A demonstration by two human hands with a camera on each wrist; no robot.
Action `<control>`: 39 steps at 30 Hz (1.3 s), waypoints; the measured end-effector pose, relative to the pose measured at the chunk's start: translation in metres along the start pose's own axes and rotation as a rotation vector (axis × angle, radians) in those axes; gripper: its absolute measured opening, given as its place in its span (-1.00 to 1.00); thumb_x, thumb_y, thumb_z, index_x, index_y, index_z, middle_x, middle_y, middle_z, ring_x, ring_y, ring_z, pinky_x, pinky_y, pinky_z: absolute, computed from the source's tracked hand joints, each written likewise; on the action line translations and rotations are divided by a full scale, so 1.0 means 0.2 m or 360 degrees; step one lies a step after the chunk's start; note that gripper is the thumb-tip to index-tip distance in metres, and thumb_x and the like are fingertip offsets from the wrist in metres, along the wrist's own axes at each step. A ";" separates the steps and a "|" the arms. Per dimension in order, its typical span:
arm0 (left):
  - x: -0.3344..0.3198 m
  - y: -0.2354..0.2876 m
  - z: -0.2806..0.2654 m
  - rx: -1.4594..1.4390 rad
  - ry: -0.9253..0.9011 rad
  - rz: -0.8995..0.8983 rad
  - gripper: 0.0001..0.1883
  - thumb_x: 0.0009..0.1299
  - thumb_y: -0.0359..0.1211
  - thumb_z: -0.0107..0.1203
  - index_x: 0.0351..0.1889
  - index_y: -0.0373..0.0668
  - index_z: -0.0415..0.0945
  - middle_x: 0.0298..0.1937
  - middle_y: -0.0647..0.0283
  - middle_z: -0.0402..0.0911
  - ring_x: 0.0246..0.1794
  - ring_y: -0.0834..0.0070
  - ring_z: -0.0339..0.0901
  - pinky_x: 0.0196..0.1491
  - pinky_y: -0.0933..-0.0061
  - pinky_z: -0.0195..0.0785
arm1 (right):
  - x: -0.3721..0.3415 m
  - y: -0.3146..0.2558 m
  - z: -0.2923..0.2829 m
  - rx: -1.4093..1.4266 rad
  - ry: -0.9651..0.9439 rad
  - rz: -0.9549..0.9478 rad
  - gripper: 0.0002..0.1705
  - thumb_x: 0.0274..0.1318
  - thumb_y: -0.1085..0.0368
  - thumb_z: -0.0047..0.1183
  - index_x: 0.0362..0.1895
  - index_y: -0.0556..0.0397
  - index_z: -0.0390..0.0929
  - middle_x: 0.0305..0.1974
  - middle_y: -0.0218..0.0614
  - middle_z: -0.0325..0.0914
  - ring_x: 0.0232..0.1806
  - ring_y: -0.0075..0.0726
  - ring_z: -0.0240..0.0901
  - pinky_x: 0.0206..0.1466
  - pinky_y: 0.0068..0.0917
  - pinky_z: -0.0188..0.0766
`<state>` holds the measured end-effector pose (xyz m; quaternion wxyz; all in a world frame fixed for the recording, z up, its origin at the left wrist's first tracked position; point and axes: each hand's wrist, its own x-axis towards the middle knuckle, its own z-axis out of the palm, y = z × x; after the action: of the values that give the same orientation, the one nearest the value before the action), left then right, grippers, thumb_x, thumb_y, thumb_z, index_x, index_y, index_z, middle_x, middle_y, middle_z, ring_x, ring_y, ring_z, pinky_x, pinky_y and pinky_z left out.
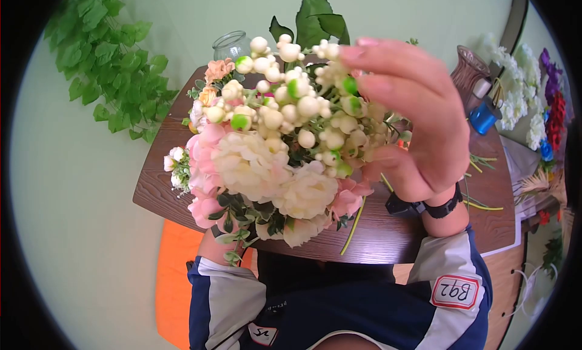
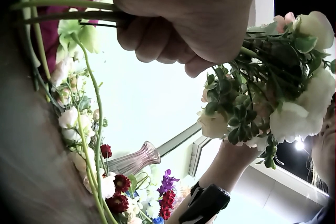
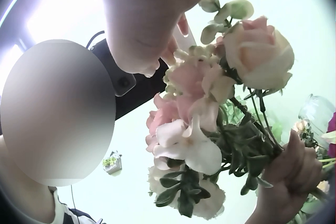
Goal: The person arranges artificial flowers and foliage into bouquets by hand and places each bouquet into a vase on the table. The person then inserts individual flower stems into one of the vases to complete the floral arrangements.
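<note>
A bouquet of cream flowers point(image 1: 248, 162), pink petals point(image 1: 206, 156) and white berry sprays point(image 1: 288, 107) fills the middle of the head view. Beneath the blooms, my left hand point(image 2: 178, 19) grips the stems point(image 2: 68, 4), its fingers curled round them; the right wrist view shows that left hand point(image 3: 289, 182) below the flower heads, while in the head view the bouquet hides it. My right hand point(image 1: 424, 107) arches at the bouquet's right side, fingers gently bent and apart from the thumb, fingertips at the berries. From the right wrist view, this hand point(image 3: 152, 24) is above the pink blooms.
The dark wooden table point(image 1: 388, 228) carries loose green stems point(image 1: 485, 207), a glass jar point(image 1: 230, 45) at the back, and a pink ribbed vase point(image 1: 468, 68) beside a blue spool point(image 1: 484, 116) at the right. More flowers point(image 1: 555, 113) stand at far right; leafy vines point(image 1: 103, 53) hang at left.
</note>
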<state>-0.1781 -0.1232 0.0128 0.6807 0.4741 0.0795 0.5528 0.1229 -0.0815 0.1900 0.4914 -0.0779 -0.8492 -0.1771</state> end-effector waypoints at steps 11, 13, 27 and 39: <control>0.06 -0.03 0.00 -0.0009 -0.0026 0.0067 -0.65 0.45 -0.18 -0.28 -0.57 -0.08 0.24 -0.61 0.38 0.24 -0.63 0.58 0.15 -0.46 0.56 0.06 | -0.05 -0.04 -0.03 -0.0111 0.0336 0.0180 -0.75 0.12 0.42 -0.20 -0.10 0.22 0.34 -0.15 0.07 0.45 -0.09 -0.01 0.41 -0.01 -0.19 0.34; 0.07 -0.04 0.00 -0.0010 -0.0034 0.0075 -0.64 0.45 -0.17 -0.29 -0.59 -0.08 0.23 -0.62 0.38 0.24 -0.64 0.58 0.15 -0.47 0.56 0.06 | -0.01 -0.07 -0.04 -0.0232 0.0170 0.0088 -0.73 -0.05 0.56 -0.21 -0.19 0.20 0.39 -0.25 -0.02 0.50 -0.20 -0.04 0.45 -0.16 -0.26 0.37; 0.11 -0.06 -0.03 -0.0023 -0.0060 0.0150 -0.56 0.48 -0.15 -0.34 -0.66 -0.06 0.22 -0.69 0.40 0.22 -0.72 0.58 0.12 -0.53 0.57 0.03 | -0.06 -0.03 0.00 -0.0226 0.0327 -0.0005 -0.76 -0.14 0.61 -0.20 -0.36 0.18 0.48 -0.38 -0.09 0.55 -0.40 -0.19 0.45 -0.34 -0.41 0.36; 0.72 -0.09 0.05 0.0191 0.0086 0.0172 -0.46 0.51 -0.15 -0.39 -0.81 -0.01 -0.01 -0.82 0.46 -0.04 -0.81 0.66 -0.17 -0.63 0.57 -0.24 | -0.15 0.13 0.18 0.0045 -0.0476 0.0677 -0.69 -0.09 0.27 0.10 -0.21 0.15 0.48 -0.39 -0.18 0.53 -0.36 -0.09 0.48 -0.29 -0.35 0.41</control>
<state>-0.1053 -0.0087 0.0659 0.6178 0.5027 0.1051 0.5955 0.1168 -0.0432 0.1534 0.3875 -0.2734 -0.8793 -0.0444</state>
